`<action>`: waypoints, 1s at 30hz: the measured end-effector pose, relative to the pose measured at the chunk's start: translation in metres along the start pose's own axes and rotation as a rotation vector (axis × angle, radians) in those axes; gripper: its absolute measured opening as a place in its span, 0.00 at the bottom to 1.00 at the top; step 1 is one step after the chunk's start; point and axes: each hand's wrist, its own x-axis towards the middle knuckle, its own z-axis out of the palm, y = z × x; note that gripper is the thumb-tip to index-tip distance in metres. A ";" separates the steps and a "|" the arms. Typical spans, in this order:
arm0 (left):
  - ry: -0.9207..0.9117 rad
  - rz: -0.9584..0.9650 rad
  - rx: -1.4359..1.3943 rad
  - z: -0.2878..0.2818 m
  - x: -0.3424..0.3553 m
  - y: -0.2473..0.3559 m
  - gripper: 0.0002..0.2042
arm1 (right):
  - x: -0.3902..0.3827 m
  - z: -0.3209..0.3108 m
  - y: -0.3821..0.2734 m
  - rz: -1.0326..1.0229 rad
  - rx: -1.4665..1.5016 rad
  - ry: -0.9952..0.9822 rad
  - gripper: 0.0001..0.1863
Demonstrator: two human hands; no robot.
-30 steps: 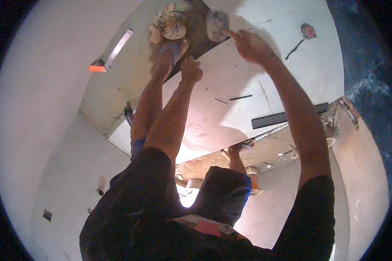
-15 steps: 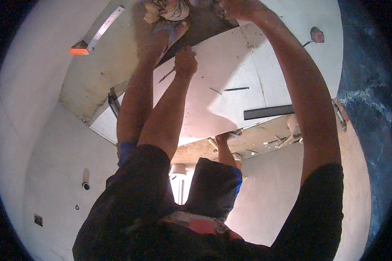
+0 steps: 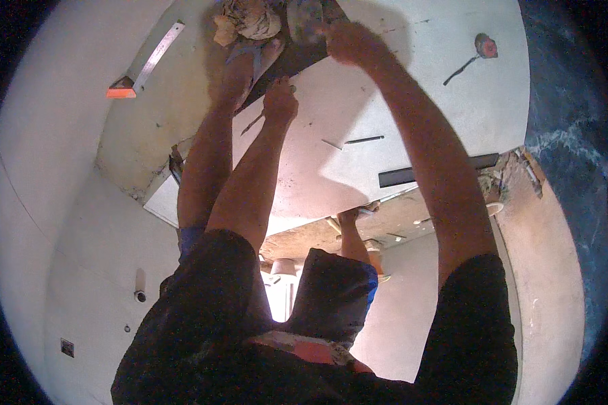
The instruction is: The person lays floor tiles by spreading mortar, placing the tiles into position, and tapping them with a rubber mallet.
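Observation:
My left hand is closed around a slim, dark, pointed tool that sticks out toward the lower left. Beneath it lies a large white panel, with a dark strip along its far edge. My right hand is closed near that far edge, next to a blurred greyish thing. Whether the fingers hold that thing is unclear. Beside my left foot sits a crumpled, pale tan bundle.
A square with a steel blade and orange stock rests at the left. On the panel lie a dark pencil-like stick, a dark flat bar partly under my right arm, and a red-headed, dark-handled tool. A dark blue marbled surface borders the right.
My right hand has come down and left, and the greyish thing now shows beside it. My left hand has shifted slightly left and down, still holding the slim tool. The view has moved a little.

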 end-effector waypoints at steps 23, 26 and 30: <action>0.024 0.269 0.128 0.005 0.010 -0.008 0.17 | -0.300 0.151 -0.109 0.803 1.276 0.267 0.19; 0.083 0.278 0.266 -0.004 0.017 -0.067 0.21 | -0.348 0.148 -0.135 1.000 1.823 0.202 0.17; 0.060 0.192 0.219 -0.001 0.016 -0.042 0.24 | -0.419 0.201 -0.158 1.086 2.246 0.375 0.17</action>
